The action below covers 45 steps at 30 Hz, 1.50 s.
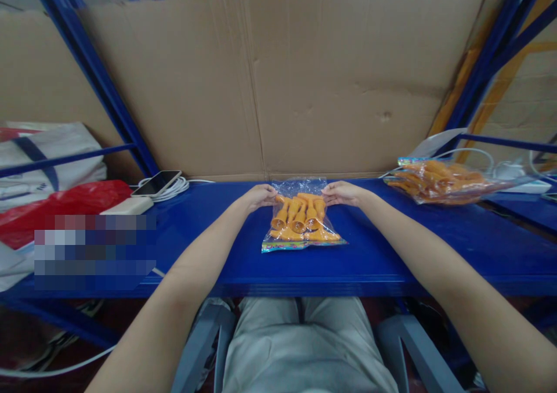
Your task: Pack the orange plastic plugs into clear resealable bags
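A clear plastic bag (300, 245) lies on the blue table in front of me, with a colourful printed strip along its near edge. Inside it are several orange plastic pieces (299, 222), some with round, hollow ends facing me. My left hand (260, 197) pinches the bag's far left side between thumb and fingers. On the opposite side, my right hand (343, 194) grips the far right edge in the same way. The bag's far end, between the hands, is see-through and crinkled.
A second bag of orange pieces (439, 181) lies at the right beside white cables. To the left are a phone (156, 184) on a coiled white cable, a white box (128, 207) and a red plastic bag (65, 207). Cardboard (348, 91) walls the table's back, between blue posts.
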Motion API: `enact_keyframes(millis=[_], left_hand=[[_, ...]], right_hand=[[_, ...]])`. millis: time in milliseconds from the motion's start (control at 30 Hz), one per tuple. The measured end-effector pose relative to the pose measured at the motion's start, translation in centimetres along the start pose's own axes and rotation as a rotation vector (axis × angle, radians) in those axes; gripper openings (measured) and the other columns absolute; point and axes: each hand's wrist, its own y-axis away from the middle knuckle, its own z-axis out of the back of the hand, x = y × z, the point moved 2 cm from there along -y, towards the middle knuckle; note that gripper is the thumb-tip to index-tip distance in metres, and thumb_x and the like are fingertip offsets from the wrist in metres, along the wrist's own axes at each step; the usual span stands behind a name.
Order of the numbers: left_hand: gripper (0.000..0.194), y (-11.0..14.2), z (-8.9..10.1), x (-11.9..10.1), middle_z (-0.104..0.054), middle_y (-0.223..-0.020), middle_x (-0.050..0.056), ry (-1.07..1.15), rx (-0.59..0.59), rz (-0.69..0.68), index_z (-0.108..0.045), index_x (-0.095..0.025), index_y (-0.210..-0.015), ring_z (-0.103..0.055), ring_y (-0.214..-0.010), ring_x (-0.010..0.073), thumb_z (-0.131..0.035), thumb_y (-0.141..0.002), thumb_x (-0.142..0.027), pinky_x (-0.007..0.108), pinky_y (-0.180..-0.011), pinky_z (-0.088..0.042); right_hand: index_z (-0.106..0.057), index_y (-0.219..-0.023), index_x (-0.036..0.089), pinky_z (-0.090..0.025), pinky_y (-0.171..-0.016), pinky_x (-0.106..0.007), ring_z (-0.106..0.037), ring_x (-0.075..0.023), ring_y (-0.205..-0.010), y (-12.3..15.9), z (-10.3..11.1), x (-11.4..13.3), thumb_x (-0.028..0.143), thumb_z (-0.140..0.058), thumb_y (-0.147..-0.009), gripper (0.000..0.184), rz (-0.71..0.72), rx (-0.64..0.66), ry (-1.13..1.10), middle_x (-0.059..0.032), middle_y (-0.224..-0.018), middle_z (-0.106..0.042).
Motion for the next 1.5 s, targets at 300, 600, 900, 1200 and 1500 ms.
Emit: enact_keyframes(millis=[300, 600, 900, 1200, 1500], left_hand=[[0.002, 0.1, 0.3, 0.2, -0.072, -0.07, 0.006, -0.007, 0.081, -0.017, -0.069, -0.011, -0.078, -0.068, -0.062, 0.0124, -0.07, -0.077, -0.012, 0.028, -0.077, -0.057], [0.012, -0.6, 0.9, 0.5, -0.074, -0.074, 0.007, -0.028, 0.08, -0.016, -0.072, -0.012, -0.08, -0.071, -0.071, 0.0174, -0.077, -0.069, -0.011, 0.033, -0.08, -0.058], [0.022, -0.6, 1.1, 0.5, -0.075, -0.078, 0.007, -0.045, 0.087, -0.09, -0.074, -0.014, -0.086, -0.071, -0.073, 0.0181, -0.076, -0.066, -0.005, 0.032, -0.08, -0.058], [0.017, -0.1, 0.2, 0.0, -0.072, -0.064, 0.006, -0.155, 0.001, -0.161, -0.071, -0.013, -0.062, -0.07, -0.065, 0.0169, -0.069, -0.064, 0.004, 0.032, -0.077, -0.058], [0.034, -0.7, -0.4, -0.1, -0.066, -0.056, 0.001, -0.432, -0.126, -0.332, -0.059, -0.017, -0.042, -0.064, -0.061, 0.0122, -0.047, -0.058, 0.01, 0.026, -0.071, -0.054]], right_hand=[[-0.063, -0.078, 0.013, -0.056, -0.068, -0.021, -0.065, -0.0086, -0.06, -0.6, -0.7, -0.8, 0.008, -0.061, -0.085, 0.009, 0.04, 0.033, -0.014, -0.0045, -0.07, -0.07], [-0.071, -0.086, 0.014, -0.058, -0.071, -0.022, -0.068, -0.0102, -0.068, -1.0, -0.3, -1.2, 0.007, -0.063, -0.083, 0.011, 0.07, 0.052, -0.023, -0.0055, -0.078, -0.074], [-0.072, -0.094, 0.015, -0.058, -0.069, -0.023, -0.068, -0.0104, -0.064, -0.8, 0.0, -1.1, 0.0, -0.058, -0.082, 0.024, 0.047, 0.07, -0.081, -0.0047, -0.076, -0.074], [-0.067, -0.066, 0.014, -0.056, -0.068, -0.022, -0.064, -0.0086, -0.059, -1.3, 0.1, -1.4, -0.005, -0.056, -0.074, 0.024, 0.101, 0.034, -0.023, -0.0023, -0.062, -0.068], [-0.053, -0.054, 0.016, -0.052, -0.058, -0.02, -0.056, -0.007, -0.051, -1.7, -0.4, -1.3, -0.004, -0.049, -0.059, 0.021, 0.237, -0.078, 0.132, 0.0029, -0.053, -0.057]])
